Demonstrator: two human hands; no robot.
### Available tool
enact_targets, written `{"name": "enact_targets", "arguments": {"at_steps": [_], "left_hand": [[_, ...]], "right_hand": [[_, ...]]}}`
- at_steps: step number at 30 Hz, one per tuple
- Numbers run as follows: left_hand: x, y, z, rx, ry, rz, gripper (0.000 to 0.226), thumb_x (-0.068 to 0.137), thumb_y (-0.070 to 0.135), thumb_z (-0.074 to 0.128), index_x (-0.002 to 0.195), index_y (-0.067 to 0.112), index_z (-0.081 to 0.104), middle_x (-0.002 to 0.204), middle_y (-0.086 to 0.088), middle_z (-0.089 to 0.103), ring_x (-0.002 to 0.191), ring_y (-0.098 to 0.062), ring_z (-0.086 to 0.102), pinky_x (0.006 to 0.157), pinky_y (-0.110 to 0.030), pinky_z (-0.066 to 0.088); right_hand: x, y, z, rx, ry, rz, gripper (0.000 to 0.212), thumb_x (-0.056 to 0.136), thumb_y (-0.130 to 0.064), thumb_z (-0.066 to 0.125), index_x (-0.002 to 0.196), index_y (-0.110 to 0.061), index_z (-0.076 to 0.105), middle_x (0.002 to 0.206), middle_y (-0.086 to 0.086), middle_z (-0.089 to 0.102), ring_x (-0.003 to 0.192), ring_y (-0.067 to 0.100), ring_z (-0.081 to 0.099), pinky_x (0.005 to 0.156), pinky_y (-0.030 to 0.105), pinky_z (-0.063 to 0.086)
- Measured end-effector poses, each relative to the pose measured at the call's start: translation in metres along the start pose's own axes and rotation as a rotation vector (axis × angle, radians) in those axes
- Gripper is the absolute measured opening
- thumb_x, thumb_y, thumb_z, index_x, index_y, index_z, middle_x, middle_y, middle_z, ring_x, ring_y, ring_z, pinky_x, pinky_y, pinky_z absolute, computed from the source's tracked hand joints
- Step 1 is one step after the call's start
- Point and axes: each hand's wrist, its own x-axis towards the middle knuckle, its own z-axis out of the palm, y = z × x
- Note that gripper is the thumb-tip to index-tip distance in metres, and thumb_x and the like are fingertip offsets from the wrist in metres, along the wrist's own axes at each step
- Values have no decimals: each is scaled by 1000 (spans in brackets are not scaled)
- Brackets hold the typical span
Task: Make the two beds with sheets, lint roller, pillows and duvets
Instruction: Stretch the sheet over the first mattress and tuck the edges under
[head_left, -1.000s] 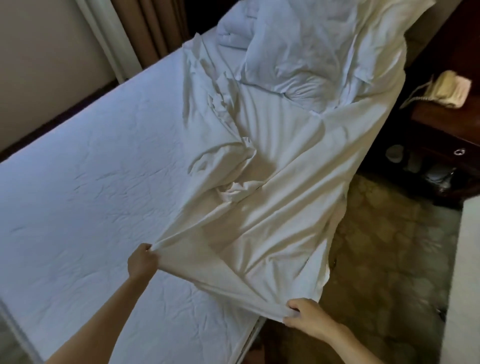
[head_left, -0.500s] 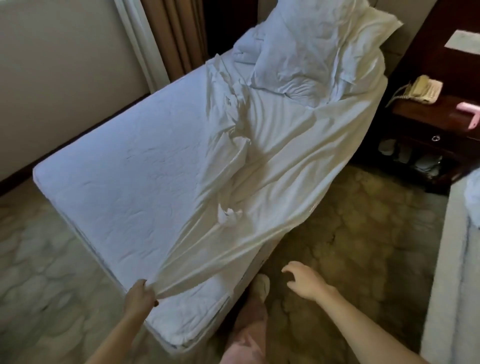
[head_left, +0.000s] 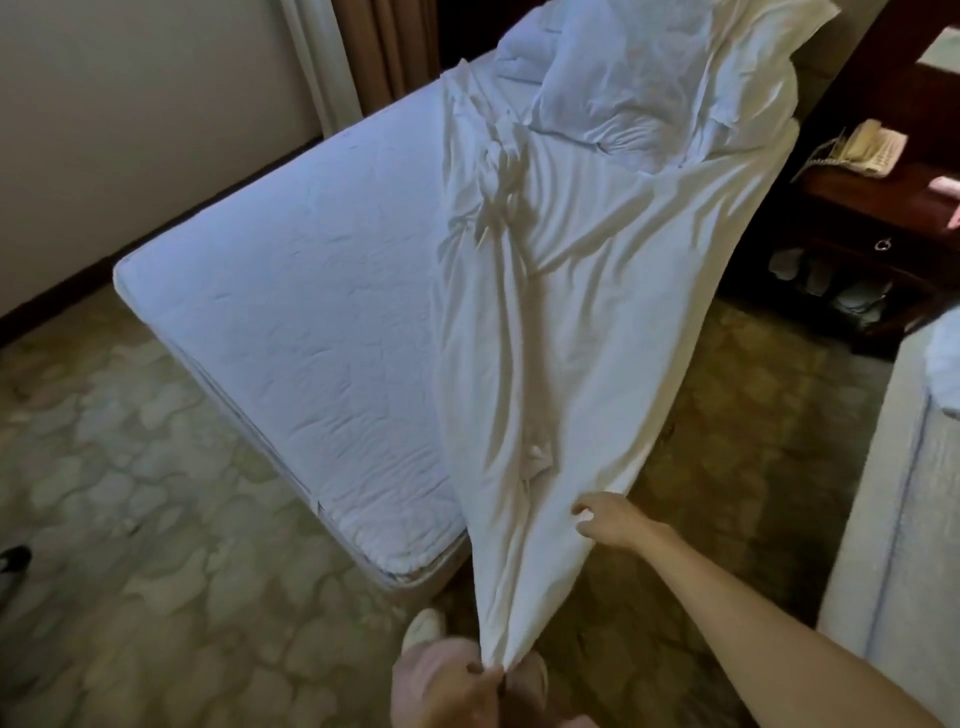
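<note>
A white sheet (head_left: 566, 332) lies crumpled along the right half of the bare mattress (head_left: 311, 291) and stretches off the foot end toward me. My left hand (head_left: 467, 691) grips a bunched corner of the sheet low down, close to my body. My right hand (head_left: 613, 525) touches the sheet's right edge with its fingers curling over the cloth; the grasp is not clear. White pillows (head_left: 649, 67) and more bedding are heaped at the head of the bed.
A dark wooden nightstand (head_left: 862, 208) with a beige telephone (head_left: 867, 148) stands right of the bed. The second bed's edge (head_left: 893, 519) runs along the right. Curtains (head_left: 374, 52) hang behind the bed. Patterned carpet (head_left: 156, 519) surrounds the bed's foot.
I have stepped back from the foot of the bed, pulling the sheet out past the mattress end. My right hand let go of the edge, then came back to it.
</note>
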Motion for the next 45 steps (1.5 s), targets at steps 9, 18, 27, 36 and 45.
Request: {"name": "enact_targets", "arguments": {"at_steps": [9,18,27,36,45], "left_hand": [[31,75,-196,14,150,124,9,87,15,48,79,16,51,89,-6,62,77,-19,56,76,-31,49],[208,126,-337,184,3,235,13,94,19,44,86,23,53,101,-2,66,83,-18,60,79,-27,49],[255,131,-414,48,49,286,23,99,28,43,96,12,59,95,-6,66,73,-17,59,64,-28,44],[211,193,-414,152,90,397,107,67,53,77,145,20,10,124,-5,50,114,-31,56,93,-41,50],[204,128,-423,451,155,445,29,86,20,59,105,0,51,91,-11,60,70,-21,61,54,-24,46]], "right_hand": [[68,-87,5,207,83,47,33,93,-15,44,123,-7,56,125,11,55,111,27,54,95,36,46],[263,-146,-36,724,512,346,73,90,-26,61,148,-7,20,151,11,30,137,28,34,106,31,31],[298,-270,29,617,418,234,32,94,-29,55,117,-6,56,111,11,59,109,23,56,87,27,39],[198,-349,141,422,299,5,65,73,-53,56,125,-16,46,137,1,24,126,23,27,98,21,23],[146,-353,174,292,398,121,54,90,-24,54,138,-20,30,120,9,57,112,28,51,85,30,41]]}}
